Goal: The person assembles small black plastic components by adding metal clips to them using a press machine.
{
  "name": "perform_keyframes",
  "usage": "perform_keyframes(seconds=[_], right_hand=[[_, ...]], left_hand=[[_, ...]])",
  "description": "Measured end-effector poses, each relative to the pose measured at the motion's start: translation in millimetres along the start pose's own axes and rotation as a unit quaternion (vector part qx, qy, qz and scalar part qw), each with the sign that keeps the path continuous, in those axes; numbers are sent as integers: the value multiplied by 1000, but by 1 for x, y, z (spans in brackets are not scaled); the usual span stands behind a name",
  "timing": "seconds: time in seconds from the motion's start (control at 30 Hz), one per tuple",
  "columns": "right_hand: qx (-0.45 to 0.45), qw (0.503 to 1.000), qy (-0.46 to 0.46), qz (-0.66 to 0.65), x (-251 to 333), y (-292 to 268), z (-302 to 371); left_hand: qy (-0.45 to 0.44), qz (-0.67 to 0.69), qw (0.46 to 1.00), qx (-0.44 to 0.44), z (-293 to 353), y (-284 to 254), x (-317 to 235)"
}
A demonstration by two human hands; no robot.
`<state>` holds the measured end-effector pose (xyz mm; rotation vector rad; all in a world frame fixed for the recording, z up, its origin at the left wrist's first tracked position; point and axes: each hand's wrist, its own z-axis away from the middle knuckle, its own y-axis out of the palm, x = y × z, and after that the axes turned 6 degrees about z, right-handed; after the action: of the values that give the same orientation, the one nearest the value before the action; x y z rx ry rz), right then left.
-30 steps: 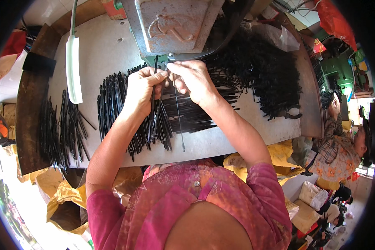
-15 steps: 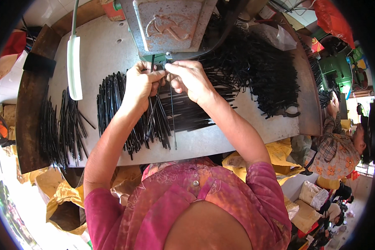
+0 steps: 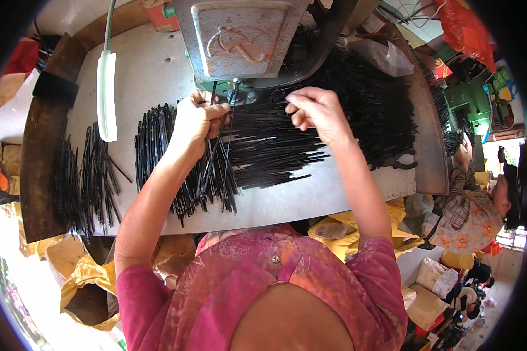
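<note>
My left hand (image 3: 202, 120) pinches several thin black rods (image 3: 215, 161), which look like umbrella ribs, just below the head of a grey machine (image 3: 240, 38). One of them stands up from the fingers toward the machine's small metal working point (image 3: 234, 88). To the right, my right hand (image 3: 319, 111) hovers over the rod pile with thumb and fingers curled together. Whether anything is between those fingertips cannot be seen. Under and between both hands lies a spread of black rods (image 3: 269, 155), and a neat row of rods (image 3: 155, 134) is left of my left wrist.
A large heap of black rib assemblies (image 3: 375, 105) covers the table's right side. Smaller rod bundles (image 3: 96, 181) lie at the far left, near a hanging white lamp (image 3: 106, 96). Raised wooden edges (image 3: 44, 175) bound the metal table. A co-worker (image 3: 468, 210) sits at right by a green machine (image 3: 471, 102).
My right hand has left the machine's working point and moved right over the pile. My left hand stays almost in place, holding the rods.
</note>
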<state>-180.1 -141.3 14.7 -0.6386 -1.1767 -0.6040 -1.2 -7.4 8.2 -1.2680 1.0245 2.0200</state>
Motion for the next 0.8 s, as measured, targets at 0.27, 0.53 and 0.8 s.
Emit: perform_keyframes(seconds=[0.27,0.53,0.8], right_hand=[[-35,982,-35,184,-1,-26,12],[-27,762,-210,612,-3,-9,13],[-24,717,-226,659,-8,-7,9]], left_hand=[[-16,-136,990,22,22,-32,-35],[248,-784,549,-150,62,-98,-55],[364,-636,660,165,36,11,6]])
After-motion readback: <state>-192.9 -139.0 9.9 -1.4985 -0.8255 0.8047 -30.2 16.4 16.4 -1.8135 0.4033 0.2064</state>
